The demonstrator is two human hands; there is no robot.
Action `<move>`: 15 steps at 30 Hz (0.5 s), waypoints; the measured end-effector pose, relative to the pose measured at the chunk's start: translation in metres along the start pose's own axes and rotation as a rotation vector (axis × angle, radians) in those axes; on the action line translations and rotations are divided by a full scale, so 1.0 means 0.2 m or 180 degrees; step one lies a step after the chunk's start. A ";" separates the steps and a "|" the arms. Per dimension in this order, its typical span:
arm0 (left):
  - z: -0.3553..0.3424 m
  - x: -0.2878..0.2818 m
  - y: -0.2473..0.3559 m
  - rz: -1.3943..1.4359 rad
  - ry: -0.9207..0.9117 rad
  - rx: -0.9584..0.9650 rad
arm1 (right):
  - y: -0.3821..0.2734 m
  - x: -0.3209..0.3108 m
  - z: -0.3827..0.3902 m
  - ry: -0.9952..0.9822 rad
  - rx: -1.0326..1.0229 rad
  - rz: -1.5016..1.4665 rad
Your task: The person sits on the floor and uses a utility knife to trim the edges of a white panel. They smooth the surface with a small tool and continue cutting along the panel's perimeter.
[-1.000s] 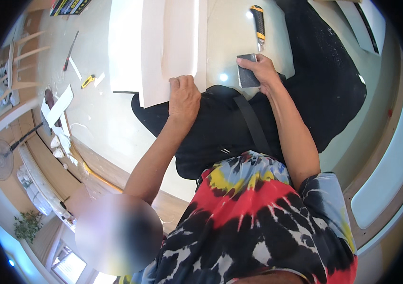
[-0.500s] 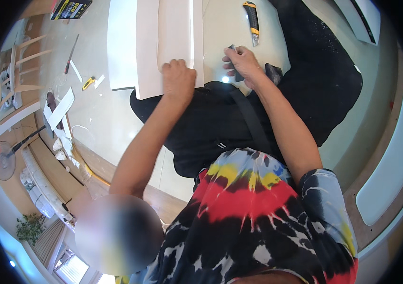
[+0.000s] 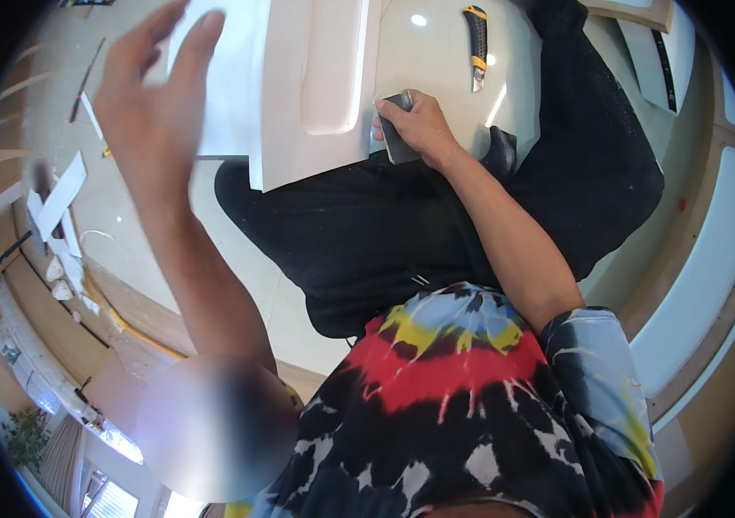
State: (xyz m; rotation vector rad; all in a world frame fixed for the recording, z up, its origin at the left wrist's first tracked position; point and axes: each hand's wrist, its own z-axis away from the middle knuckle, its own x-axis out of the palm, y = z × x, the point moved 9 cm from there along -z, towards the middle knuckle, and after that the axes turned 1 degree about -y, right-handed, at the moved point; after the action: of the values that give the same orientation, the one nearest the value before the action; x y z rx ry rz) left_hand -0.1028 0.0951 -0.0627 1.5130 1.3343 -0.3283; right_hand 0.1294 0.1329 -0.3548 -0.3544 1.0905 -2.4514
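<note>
White recessed panel (image 3: 285, 104): near end against the person's black trousers (image 3: 333, 229). Left hand (image 3: 156, 108) has come off it, now raised to the panel's left, fingers spread, holding nothing. Right hand (image 3: 424, 125), gripping a dark block (image 3: 396, 140), has moved just beside the panel's right edge; contact unclear. Judgement: panel loses its steadying hand. Cutter (image 3: 476, 43) right of panel.

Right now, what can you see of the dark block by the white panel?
The dark block is flat and roughly rectangular, dark grey to black, with straight edges; its exact material is unclear. The right hand grips it, thumb across its upward-facing side. It sits slightly slanted, just right of the white panel; whether it touches the panel I cannot tell.
</note>
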 end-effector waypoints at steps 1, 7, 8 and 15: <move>-0.07 0.06 -0.06 0.0100 -0.0142 0.0166 | 0.01 0.02 0.00 -0.0048 0.0078 -0.0134; -0.50 0.62 -0.18 0.0641 -0.0842 0.0124 | 0.10 0.22 0.05 -0.0139 0.0727 -0.0498; -0.54 0.72 -0.16 0.0733 -0.0809 0.0292 | 0.13 0.21 0.04 -0.0067 0.0715 -0.0411; -0.56 0.95 -0.25 0.2231 -0.1557 -0.0483 | 0.14 0.19 0.03 0.0273 0.0888 -0.0189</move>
State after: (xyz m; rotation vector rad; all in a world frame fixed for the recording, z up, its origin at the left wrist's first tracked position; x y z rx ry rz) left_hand -0.1249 0.2847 -0.1842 1.5409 0.3953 -0.1247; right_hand 0.1070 0.0947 -0.3690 -0.1977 0.7640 -2.6476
